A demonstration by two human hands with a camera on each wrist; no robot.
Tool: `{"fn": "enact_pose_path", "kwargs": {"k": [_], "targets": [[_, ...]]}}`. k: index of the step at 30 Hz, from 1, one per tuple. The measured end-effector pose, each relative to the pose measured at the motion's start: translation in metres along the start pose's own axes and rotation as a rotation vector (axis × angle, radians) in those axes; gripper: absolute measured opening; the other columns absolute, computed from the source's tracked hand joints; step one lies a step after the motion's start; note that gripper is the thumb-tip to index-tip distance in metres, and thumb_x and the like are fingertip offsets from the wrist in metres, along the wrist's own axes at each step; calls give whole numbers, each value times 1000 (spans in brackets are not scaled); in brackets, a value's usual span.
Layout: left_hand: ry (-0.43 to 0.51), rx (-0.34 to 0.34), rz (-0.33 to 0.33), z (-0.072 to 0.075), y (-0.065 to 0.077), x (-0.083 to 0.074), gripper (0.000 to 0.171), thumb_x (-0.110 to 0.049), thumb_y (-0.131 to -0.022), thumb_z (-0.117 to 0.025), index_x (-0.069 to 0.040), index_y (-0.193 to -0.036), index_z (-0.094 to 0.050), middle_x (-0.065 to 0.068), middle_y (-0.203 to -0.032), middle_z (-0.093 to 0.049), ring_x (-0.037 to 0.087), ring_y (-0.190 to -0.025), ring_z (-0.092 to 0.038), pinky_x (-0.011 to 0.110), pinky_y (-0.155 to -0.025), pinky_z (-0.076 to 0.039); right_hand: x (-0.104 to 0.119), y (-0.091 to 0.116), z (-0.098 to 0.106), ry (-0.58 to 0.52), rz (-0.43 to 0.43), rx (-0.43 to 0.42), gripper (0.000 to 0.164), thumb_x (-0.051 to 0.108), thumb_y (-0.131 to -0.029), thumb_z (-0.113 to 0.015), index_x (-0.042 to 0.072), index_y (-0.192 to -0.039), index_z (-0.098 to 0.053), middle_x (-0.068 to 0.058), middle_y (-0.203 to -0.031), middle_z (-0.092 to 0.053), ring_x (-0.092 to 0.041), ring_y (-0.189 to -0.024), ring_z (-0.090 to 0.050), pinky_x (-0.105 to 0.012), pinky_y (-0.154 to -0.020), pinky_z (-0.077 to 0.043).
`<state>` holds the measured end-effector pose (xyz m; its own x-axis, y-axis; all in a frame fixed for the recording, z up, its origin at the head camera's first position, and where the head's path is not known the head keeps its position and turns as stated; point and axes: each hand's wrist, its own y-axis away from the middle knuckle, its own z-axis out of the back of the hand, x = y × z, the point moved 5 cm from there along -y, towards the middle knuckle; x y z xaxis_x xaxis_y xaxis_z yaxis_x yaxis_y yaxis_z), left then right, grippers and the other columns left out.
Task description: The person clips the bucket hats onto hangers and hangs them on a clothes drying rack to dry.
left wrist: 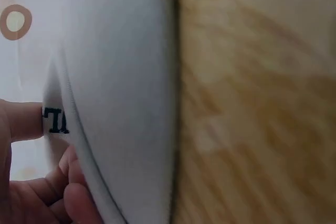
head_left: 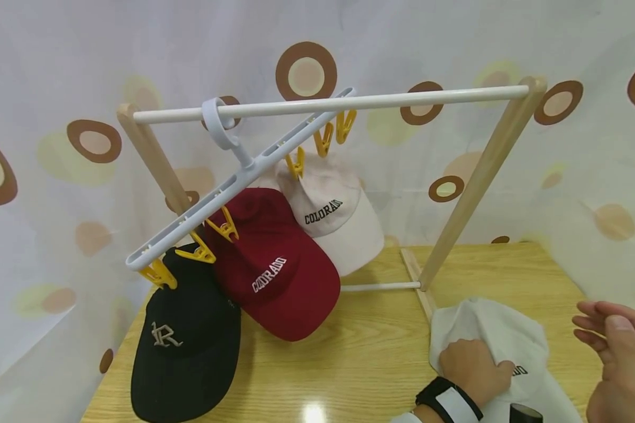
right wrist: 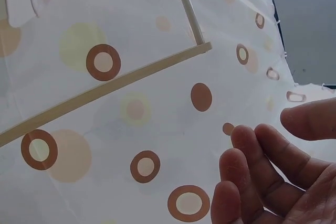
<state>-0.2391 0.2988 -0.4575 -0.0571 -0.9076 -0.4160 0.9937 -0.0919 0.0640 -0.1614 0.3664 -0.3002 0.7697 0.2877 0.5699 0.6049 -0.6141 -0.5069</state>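
An off-white baseball cap (head_left: 513,335) with dark lettering sits at the right of the table. My left hand (head_left: 476,370), with a black band on its wrist, grips it. In the left wrist view the thumb lies by the lettering and curled fingers (left wrist: 79,203) meet the cap's edge; its pale brim (left wrist: 126,98) fills the middle. To the right of this cap, my right hand (head_left: 621,358) is raised with loosely bent fingers and nothing in it. The right wrist view shows its thumb and fingers (right wrist: 278,156) apart.
A white rail (head_left: 376,103) on wooden posts carries a tilted hanger (head_left: 211,202) with yellow clips (head_left: 323,140). From it hang a black cap (head_left: 190,346), a dark red cap (head_left: 291,282) and a pale cap (head_left: 344,217). Behind is a patterned curtain (head_left: 428,35).
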Motion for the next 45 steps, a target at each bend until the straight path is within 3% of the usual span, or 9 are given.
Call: {"fn": "enact_pose_path", "kwargs": {"k": [4,11,14,23,30,33,39,41,45], "targets": [[-3,16,-6,0,2,3,45,-55,-75,-62,-18,-51,-57,-4,-51,-57,14,-47,-49,31,-45,-37,-3,0,1,-7,-2,8,14,-12,-91,-46,-15,-95,-59,-17,-85,-72,-20,-70,-66,-19,-61,-52],[-22,15,-64,4,10,8,36,-46,-74,-65,-18,-52,-57,-7,-50,-56,11,-45,-47,30,-41,-33,-7,-2,10,182,-43,-45,16,-5,-93,-46,-7,-95,-62,-8,-84,-73,-13,-70,-64,-13,-61,-49],[-28,15,-109,8,13,9,37,-42,-74,-64,-19,-48,-53,-7,-47,-53,11,-43,-44,29,-39,-31,-9,-2,10,202,-52,-29,18,-4,-93,-43,-5,-95,-62,-6,-83,-72,-11,-70,-64,-12,-62,-48],[-33,-69,-235,18,20,16,34,-31,-71,-66,-17,-45,-50,-4,-40,-47,10,-37,-38,27,-32,-26,-13,-2,10,204,-71,-39,16,-4,-94,-45,-6,-96,-61,-7,-83,-73,-12,-69,-64,-13,-61,-49],[-3,-40,-192,27,30,27,34,-32,-71,-66,-19,-47,-46,-7,-43,-46,9,-40,-39,26,-37,-27,-13,-1,11,260,-74,-53,17,-2,-92,-46,-4,-95,-63,-5,-83,-73,-10,-69,-63,-12,-61,-48],[-4,-81,-206,35,35,34,37,-32,-71,-66,-20,-46,-42,-8,-42,-42,8,-41,-38,26,-37,-26,-11,0,9,237,-58,-30,19,-3,-92,-45,-3,-94,-63,-3,-82,-73,-9,-69,-64,-10,-62,-48],[90,-228,-321,56,45,52,44,-25,-70,-67,-19,-45,-32,-11,-41,-23,2,-37,-23,20,-35,-19,-8,2,6,220,-39,1,19,-4,-92,-45,-2,-93,-64,-3,-82,-73,-8,-69,-65,-9,-63,-48],[134,-252,-355,62,48,58,43,-23,-70,-68,-19,-45,-33,-12,-42,-22,0,-36,-19,18,-34,-18,-8,2,6,249,-47,-24,17,-2,-93,-47,-2,-93,-64,-2,-81,-73,-8,-68,-64,-10,-62,-48],[201,-284,-399,71,55,68,38,-20,-69,-69,-20,-47,-38,-14,-45,-27,-4,-38,-20,15,-35,-19,-10,0,3,195,-53,-7,16,-5,-93,-48,-4,-93,-64,-4,-82,-74,-9,-68,-65,-11,-62,-49]]}}
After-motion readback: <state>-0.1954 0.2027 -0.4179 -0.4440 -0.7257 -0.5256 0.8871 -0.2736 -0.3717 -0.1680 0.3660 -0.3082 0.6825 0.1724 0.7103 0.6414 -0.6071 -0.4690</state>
